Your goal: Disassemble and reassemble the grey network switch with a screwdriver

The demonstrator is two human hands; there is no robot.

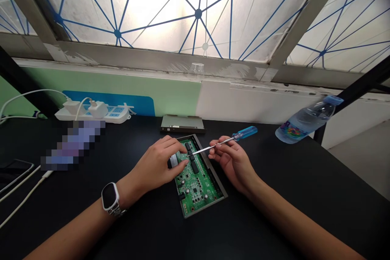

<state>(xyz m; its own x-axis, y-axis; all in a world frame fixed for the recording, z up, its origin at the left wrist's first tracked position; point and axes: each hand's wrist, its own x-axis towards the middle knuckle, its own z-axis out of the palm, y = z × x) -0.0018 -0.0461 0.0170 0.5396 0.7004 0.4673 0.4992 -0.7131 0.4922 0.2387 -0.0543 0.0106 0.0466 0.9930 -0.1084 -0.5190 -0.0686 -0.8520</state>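
Well, the green circuit board [198, 183] sits at the centre of everything, lying flat in a shallow grey metal casing [217, 180] on a black table [274, 203]. The left hand [157, 166] rests over the board's upper end, its fingers half curled and their tips down among the components, though I cannot tell whether it actually grips anything. A smartwatch [110, 197] is strapped to that wrist. The right hand [233, 166], just beside the board's far edge, is mostly closed and pinches the steel shaft of a blue-handled screwdriver [245, 133] between thumb and fingers. The shaft reaches across the board, its tip ending right by the left hand's fingertips. Beyond the board lies a metal cover plate [182, 124]. Further off to the board's left are a white power strip [91, 113] with two white chargers [85, 109] plugged in and a pixelated, unreadable object [73, 145]. To the board's right, a clear plastic water bottle [307, 120] with a blue cap lies on its side near the table's back edge.
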